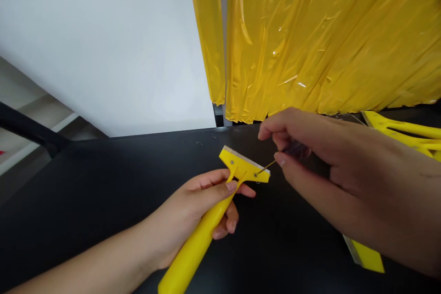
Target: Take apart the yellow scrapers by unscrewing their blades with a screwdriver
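A yellow scraper [203, 232] with a long handle and a wide flat head lies tilted in my left hand [210, 197]. My thumb presses on its neck while the fingers curl around from behind. Two small screws show on the head, and a pale strip runs along its far edge. In my right hand [310, 147] a thin screwdriver [268, 166] is pinched between thumb and fingers. Its tip meets the right-hand screw [255, 175] on the scraper's head. The screwdriver's handle is mostly hidden by my fingers.
Under both hands is a black tabletop [103, 202]. More yellow scrapers [406, 131] lie at the right, one partly under my right forearm [370, 257]. Yellow plastic sheeting [310, 46] hangs behind the table's far edge, beside a large white panel [120, 46].
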Demonstrator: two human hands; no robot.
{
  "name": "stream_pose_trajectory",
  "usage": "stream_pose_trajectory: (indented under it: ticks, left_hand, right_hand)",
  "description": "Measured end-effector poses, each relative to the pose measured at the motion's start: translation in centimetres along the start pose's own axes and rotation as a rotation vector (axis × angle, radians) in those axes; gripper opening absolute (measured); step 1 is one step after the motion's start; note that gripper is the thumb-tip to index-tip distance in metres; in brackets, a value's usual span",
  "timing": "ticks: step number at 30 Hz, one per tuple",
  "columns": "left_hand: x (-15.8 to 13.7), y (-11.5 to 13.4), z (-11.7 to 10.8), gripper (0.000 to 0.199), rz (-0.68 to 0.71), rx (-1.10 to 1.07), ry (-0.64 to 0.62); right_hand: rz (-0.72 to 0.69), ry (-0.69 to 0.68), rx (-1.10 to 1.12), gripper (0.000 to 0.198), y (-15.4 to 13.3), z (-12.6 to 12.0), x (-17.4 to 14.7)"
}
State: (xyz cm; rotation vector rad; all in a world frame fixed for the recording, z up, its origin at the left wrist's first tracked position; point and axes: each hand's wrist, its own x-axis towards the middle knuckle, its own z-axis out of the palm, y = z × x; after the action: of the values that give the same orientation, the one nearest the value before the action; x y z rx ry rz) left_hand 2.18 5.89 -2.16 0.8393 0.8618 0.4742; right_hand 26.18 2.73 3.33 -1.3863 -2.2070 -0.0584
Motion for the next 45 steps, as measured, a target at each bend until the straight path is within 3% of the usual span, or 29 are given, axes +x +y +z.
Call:
stream_pose_trajectory:
  ticks: [6,11,17,26,35,45]
  left_hand:
    - [-0.1,0.0,0.1,0.035,0.002,0.062,0.011]
    - [-0.1,-0.1,0.2,0.034,-0.014,0.132,-0.006]
    - [-0.3,0.2,0.4,0.030,-0.013,0.157,-0.019]
    - [0.0,0.0,0.4,0.030,0.003,0.201,-0.030]
    - [0.0,0.1,-0.1,0.030,-0.037,0.282,-0.111]
    - [0.1,0.2,0.0,0.028,-0.036,0.253,-0.120]
  right_hand:
    - [0.026,0.094,-0.036,0.013,-0.3,-0.5,-0.1]
    - [-0.054,0.129,0.052,0.004,-1.0,-0.3,0.4]
    - [-0.043,0.032,0.097,0.016,-1.6,0.2,1.2]
    - [-0.005,0.056,-0.038,0.016,-1.2,0.6,0.8]
    - [0.055,0.082,0.072,0.024,-2.4,0.1,1.8]
    - [0.066,0.005,0.045,0.014,-1.8,-0.5,0.0]
